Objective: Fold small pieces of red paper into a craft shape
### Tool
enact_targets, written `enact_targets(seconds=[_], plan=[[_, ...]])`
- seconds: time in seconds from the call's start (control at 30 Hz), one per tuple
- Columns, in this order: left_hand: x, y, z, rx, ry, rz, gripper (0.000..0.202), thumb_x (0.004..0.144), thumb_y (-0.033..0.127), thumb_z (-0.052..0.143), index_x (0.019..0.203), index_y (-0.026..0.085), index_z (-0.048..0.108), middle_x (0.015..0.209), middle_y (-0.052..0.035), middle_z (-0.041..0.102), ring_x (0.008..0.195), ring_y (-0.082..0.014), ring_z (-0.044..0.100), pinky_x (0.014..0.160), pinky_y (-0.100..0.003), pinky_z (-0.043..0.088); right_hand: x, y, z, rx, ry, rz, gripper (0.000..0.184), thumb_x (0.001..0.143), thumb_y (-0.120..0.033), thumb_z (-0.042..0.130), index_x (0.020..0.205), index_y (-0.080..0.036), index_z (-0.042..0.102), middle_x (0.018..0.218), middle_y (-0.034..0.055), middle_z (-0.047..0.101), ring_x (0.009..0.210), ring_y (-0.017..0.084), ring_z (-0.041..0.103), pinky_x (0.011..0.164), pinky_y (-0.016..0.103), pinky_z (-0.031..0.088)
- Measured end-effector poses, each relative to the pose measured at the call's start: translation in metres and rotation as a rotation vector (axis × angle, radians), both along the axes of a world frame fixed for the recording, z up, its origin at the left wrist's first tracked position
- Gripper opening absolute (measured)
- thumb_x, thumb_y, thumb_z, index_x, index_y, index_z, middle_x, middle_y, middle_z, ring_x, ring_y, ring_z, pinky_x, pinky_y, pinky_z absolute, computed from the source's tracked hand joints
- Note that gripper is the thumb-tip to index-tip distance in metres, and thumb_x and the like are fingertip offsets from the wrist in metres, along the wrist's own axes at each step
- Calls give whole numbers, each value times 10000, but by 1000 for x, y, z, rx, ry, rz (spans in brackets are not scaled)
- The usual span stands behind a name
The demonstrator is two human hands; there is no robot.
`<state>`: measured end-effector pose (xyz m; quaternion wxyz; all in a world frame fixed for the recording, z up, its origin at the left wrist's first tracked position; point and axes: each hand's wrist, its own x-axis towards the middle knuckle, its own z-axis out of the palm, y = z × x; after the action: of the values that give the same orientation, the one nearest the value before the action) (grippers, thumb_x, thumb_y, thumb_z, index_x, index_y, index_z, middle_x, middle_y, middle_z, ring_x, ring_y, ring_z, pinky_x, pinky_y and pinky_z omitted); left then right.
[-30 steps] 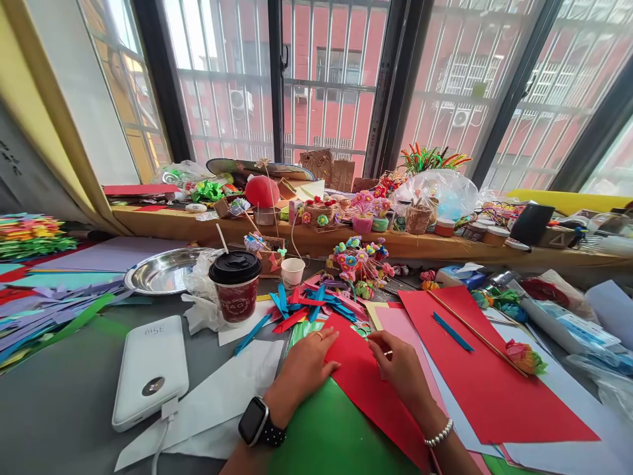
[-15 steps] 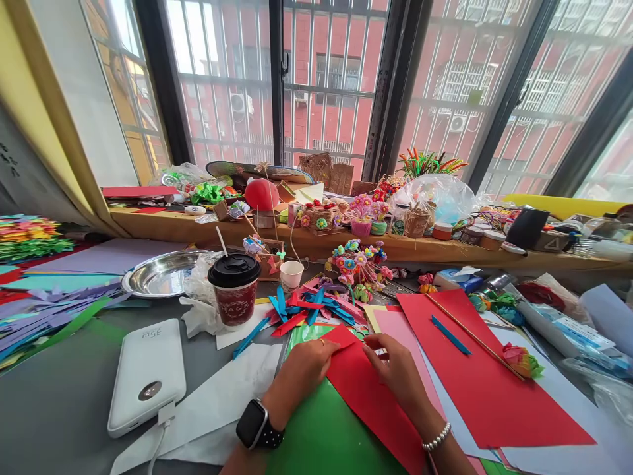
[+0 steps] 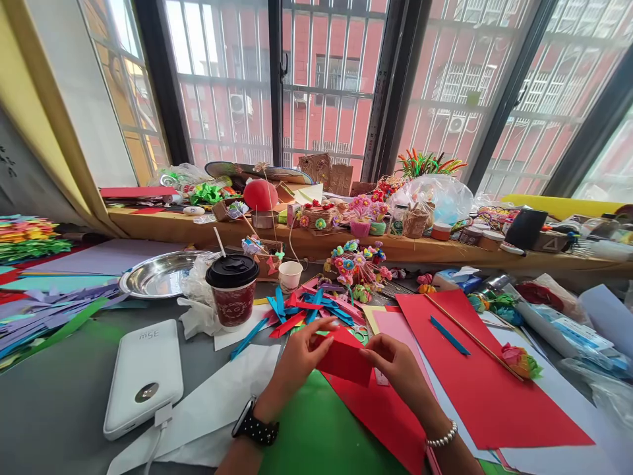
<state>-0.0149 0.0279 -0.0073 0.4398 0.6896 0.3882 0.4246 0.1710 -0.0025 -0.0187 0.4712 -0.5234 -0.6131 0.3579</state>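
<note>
A piece of red paper (image 3: 346,359) is raised between my two hands over the green board (image 3: 316,422). My left hand (image 3: 297,359), with a dark watch on the wrist, grips its left end between thumb and fingers. At the right edge, my right hand (image 3: 395,366), wearing a beaded bracelet, pinches the paper. Under it lies a longer red sheet (image 3: 390,419); whether the two are joined is hard to tell. Just behind the paper are green-handled scissors (image 3: 360,334), partly hidden.
Blue and red folded strips (image 3: 316,305) lie beyond my hands. To the left stand a lidded drink cup (image 3: 232,297), a white power bank (image 3: 144,379) and a metal plate (image 3: 158,276). A large red sheet (image 3: 475,369) with a paper flower (image 3: 521,359) lies right.
The red paper has been lifted and tilted up, showing a wider face. My left hand has turned and moved slightly up and left; my right hand now pinches the paper's right edge.
</note>
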Motion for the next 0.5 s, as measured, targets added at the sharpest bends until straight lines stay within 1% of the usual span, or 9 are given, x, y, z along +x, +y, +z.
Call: enact_targets(seconds=[0.07, 0.1, 0.13, 0.2, 0.27, 0.33, 0.43, 0.5], plan=[[-1, 4, -4, -135, -96, 35, 482, 680, 297, 541, 1130, 201, 399, 1040, -80, 550, 722, -153, 588, 610, -251, 462, 1, 0, 0, -19, 55, -30, 259, 663, -412, 546, 634, -155, 540, 593, 14, 559, 557, 143, 526, 475, 217, 406], [-1, 7, -7, -187, -127, 80, 522, 639, 299, 586, 1114, 176, 407, 1005, -86, 558, 712, -151, 589, 619, -254, 463, 1, 0, 0, -26, 84, -43, 265, 655, -417, 553, 631, -154, 538, 595, 16, 558, 565, 146, 527, 482, 217, 408], [-2, 9, -9, -241, -135, 116, 517, 592, 289, 629, 1055, 143, 452, 929, -80, 579, 698, -151, 588, 622, -253, 464, 1, 0, 0, -37, 113, -49, 270, 649, -422, 558, 631, -152, 538, 599, 19, 558, 574, 149, 530, 489, 219, 413], [-3, 12, -11, -334, -153, 125, 415, 548, 286, 659, 897, 102, 529, 736, -43, 595, 629, -147, 582, 588, -255, 471, 1, 0, 2, -56, 165, -48, 274, 642, -423, 565, 637, -149, 542, 607, 21, 561, 588, 152, 534, 507, 224, 421], [-3, 13, -11, -363, -187, 127, 326, 537, 290, 665, 777, 96, 560, 643, -16, 584, 589, -136, 571, 570, -251, 474, -1, -2, 4, -77, 210, -36, 268, 637, -417, 574, 652, -151, 546, 614, 13, 562, 596, 148, 537, 523, 224, 426], [-3, 12, -10, -361, -233, 161, 294, 523, 295, 675, 720, 104, 572, 633, -4, 585, 584, -130, 567, 569, -246, 479, -2, -3, 5, -106, 222, -23, 270, 625, -418, 587, 649, -151, 547, 589, -4, 551, 572, 138, 531, 512, 217, 424], [-3, 11, -7, -387, -291, 210, 296, 507, 296, 690, 712, 115, 578, 650, 2, 591, 594, -128, 573, 575, -237, 488, -4, -4, 7, -141, 204, 3, 301, 625, -440, 577, 623, -140, 556, 539, -11, 531, 518, 129, 516, 472, 212, 417], [-2, 9, -5, -439, -330, 213, 313, 526, 296, 686, 762, 122, 576, 671, -3, 599, 609, -123, 583, 595, -230, 491, -5, -5, 6, -129, 212, -7, 319, 638, -450, 562, 617, -131, 563, 528, -7, 523, 504, 127, 514, 470, 215, 424]])
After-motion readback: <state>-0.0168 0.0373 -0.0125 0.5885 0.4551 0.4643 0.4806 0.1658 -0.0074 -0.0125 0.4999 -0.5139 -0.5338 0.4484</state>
